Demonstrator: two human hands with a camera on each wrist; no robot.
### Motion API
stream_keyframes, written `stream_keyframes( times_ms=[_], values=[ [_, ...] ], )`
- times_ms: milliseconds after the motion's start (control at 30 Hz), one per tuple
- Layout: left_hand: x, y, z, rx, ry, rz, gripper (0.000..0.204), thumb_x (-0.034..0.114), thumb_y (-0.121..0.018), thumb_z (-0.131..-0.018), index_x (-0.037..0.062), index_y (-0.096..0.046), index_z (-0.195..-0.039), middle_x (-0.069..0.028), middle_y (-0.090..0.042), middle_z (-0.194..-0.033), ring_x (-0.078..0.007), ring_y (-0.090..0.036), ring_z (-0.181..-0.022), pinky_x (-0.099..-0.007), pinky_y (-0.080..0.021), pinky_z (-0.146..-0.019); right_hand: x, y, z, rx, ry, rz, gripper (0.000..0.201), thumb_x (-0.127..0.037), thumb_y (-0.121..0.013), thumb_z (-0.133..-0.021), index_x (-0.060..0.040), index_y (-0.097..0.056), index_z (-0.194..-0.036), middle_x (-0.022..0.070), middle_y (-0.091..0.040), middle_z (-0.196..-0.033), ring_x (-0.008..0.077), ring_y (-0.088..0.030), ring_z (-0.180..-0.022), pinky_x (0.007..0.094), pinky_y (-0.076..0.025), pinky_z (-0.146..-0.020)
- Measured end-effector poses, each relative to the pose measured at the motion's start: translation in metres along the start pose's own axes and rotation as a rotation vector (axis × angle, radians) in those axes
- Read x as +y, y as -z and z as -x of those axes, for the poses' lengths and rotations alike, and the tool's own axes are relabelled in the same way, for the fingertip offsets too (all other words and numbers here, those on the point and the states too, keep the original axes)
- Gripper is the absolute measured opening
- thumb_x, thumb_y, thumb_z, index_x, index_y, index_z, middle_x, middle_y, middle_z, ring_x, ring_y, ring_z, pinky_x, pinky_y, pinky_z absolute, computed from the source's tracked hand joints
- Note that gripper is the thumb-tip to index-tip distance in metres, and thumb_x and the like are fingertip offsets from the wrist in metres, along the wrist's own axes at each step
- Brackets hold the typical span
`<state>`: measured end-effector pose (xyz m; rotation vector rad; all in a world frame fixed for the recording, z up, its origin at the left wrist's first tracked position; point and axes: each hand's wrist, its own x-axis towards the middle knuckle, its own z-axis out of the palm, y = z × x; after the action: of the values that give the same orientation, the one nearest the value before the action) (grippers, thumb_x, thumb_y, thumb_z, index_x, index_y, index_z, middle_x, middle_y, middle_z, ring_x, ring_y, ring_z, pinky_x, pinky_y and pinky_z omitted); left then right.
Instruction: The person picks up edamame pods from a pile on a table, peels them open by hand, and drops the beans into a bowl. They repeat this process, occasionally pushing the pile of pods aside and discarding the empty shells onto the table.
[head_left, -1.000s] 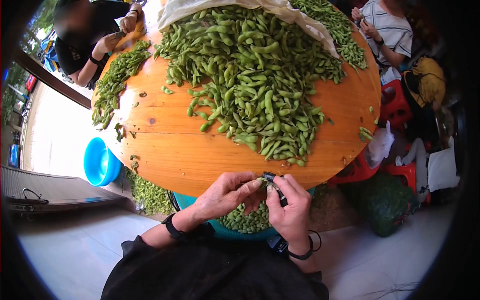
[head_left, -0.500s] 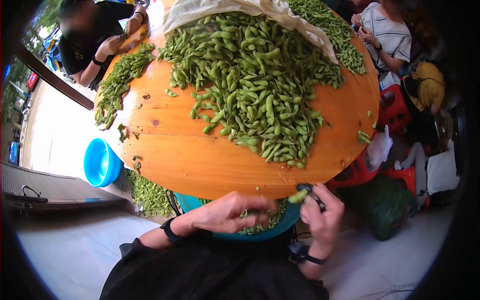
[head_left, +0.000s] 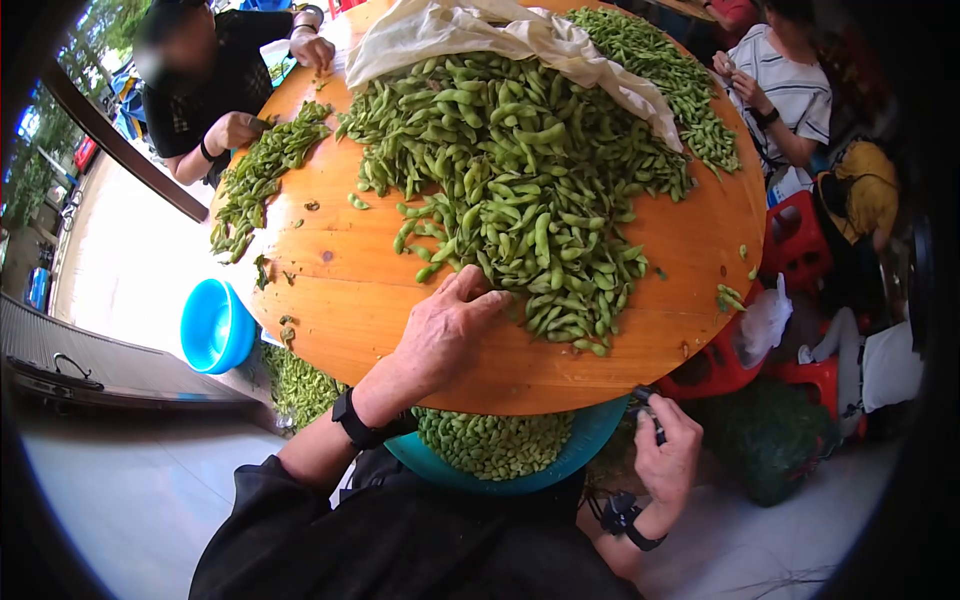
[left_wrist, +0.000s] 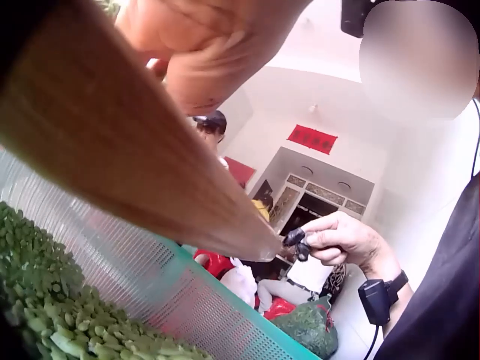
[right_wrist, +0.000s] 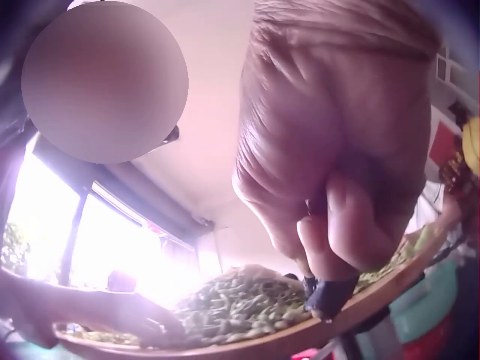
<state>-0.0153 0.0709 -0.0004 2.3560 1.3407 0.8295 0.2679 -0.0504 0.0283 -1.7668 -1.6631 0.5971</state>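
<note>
My left hand [head_left: 445, 335] reaches over the table's near edge to the front of a heap of green soybean pods [head_left: 520, 190]. Its thumb and forefinger are at the lowest pods; the other fingertips are hidden, so I cannot tell whether it pinches one. Off the table's edge to the right, my right hand [head_left: 668, 455] is curled around a small black tool [left_wrist: 296, 241] at thumb and fingertips. Below the table edge, near my lap, a teal basket [head_left: 590, 440] with perforated sides holds shelled green beans [head_left: 495, 445].
The round wooden table [head_left: 380, 330] has a pale cloth [head_left: 450, 35] over the heap's back and smaller pod piles [head_left: 265, 165] at its sides. Two people sit across. A blue basin [head_left: 218, 325] stands lower left; red stools [head_left: 795, 240] and a green bag [head_left: 775, 440] are at right.
My left hand has moved up from above the basket to the heap. The right hand has drawn right and down, and the pod seen at its fingertips half a second ago no longer shows.
</note>
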Motion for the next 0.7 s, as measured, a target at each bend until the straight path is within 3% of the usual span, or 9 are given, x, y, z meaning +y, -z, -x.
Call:
stream_keyframes(
  times_ms=[167,267,367,433,467,533,567,700],
  values=[
    [-0.004,0.001,0.001,-0.060,-0.023,-0.032,0.029,0.003,-0.058,-0.081,0.0112,-0.066,-0.108,-0.0089,-0.053,-0.097,-0.0298,-0.064,-0.080,-0.0404,-0.053,-0.063,-0.028,-0.039,-0.015,-0.044,0.187,-0.183,0.016,0.005,-0.062,-0.083,0.0034,-0.063,-0.098,0.0158,-0.062,-0.078,0.0296,-0.064,-0.067,0.0344,-0.048,-0.060],
    [0.003,0.002,0.008,-0.089,-0.088,-0.061,0.027,0.004,-0.059,-0.081,0.0113,-0.066,-0.106,-0.0083,-0.055,-0.098,-0.0307,-0.064,-0.071,-0.0399,-0.053,-0.059,-0.043,-0.055,-0.024,-0.047,0.156,-0.283,0.016,0.004,-0.061,-0.084,0.0037,-0.064,-0.099,0.0155,-0.061,-0.076,0.0289,-0.063,-0.066,0.0339,-0.048,-0.060],
    [0.013,0.009,0.010,-0.038,-0.062,0.076,0.028,-0.002,-0.067,-0.079,0.0083,-0.069,-0.106,-0.0080,-0.063,-0.089,-0.0246,-0.067,-0.071,-0.0357,-0.054,-0.061,-0.045,-0.070,-0.030,-0.047,0.105,-0.345,0.019,0.003,-0.061,-0.085,0.0053,-0.064,-0.103,0.0143,-0.061,-0.079,0.0261,-0.062,-0.065,0.0329,-0.048,-0.060],
    [0.031,0.023,0.009,-0.083,0.160,0.413,0.013,0.005,-0.066,-0.087,0.0031,-0.068,-0.100,-0.0103,-0.068,-0.087,-0.0246,-0.069,-0.071,-0.0336,-0.055,-0.061,-0.048,-0.079,-0.033,-0.033,0.079,-0.445,0.021,0.002,-0.061,-0.086,0.0067,-0.064,-0.107,0.0112,-0.060,-0.082,0.0200,-0.059,-0.064,0.0306,-0.046,-0.059],
    [0.030,0.017,0.013,-0.084,0.160,0.415,0.013,0.005,-0.066,-0.087,0.0031,-0.068,-0.100,-0.0103,-0.068,-0.087,-0.0246,-0.069,-0.071,-0.0336,-0.055,-0.061,-0.053,-0.080,-0.033,-0.033,0.077,-0.444,0.021,0.002,-0.061,-0.086,0.0067,-0.064,-0.107,0.0112,-0.060,-0.082,0.0200,-0.059,-0.064,0.0306,-0.046,-0.059],
    [0.032,0.008,0.018,-0.086,0.273,0.795,0.010,0.009,-0.068,-0.092,0.0020,-0.070,-0.100,-0.0003,-0.066,-0.073,-0.0025,-0.053,-0.061,-0.0213,-0.045,-0.054,-0.061,-0.082,-0.033,-0.120,0.017,-0.627,0.020,0.001,-0.061,-0.088,0.0071,-0.063,-0.107,0.0084,-0.058,-0.080,0.0157,-0.057,-0.063,0.0289,-0.044,-0.056],
    [0.033,0.011,0.022,-0.188,0.447,0.836,0.014,0.011,-0.067,-0.094,0.0003,-0.069,-0.102,0.0050,-0.062,-0.073,-0.0011,-0.049,-0.062,-0.0196,-0.044,-0.053,-0.060,-0.085,-0.033,-0.098,0.047,-0.637,0.018,0.000,-0.061,-0.089,0.0078,-0.063,-0.106,0.0059,-0.055,-0.079,0.0115,-0.055,-0.063,0.0273,-0.043,-0.053],
    [0.034,0.010,0.027,-0.234,0.595,1.019,0.015,0.013,-0.067,-0.095,-0.0005,-0.069,-0.101,0.0060,-0.060,-0.073,-0.0019,-0.050,-0.062,-0.0204,-0.045,-0.054,-0.057,-0.087,-0.034,-0.109,0.058,-0.626,0.017,0.001,-0.061,-0.089,0.0084,-0.063,-0.104,0.0066,-0.054,-0.078,0.0120,-0.055,-0.062,0.0274,-0.043,-0.053]
  ],
)
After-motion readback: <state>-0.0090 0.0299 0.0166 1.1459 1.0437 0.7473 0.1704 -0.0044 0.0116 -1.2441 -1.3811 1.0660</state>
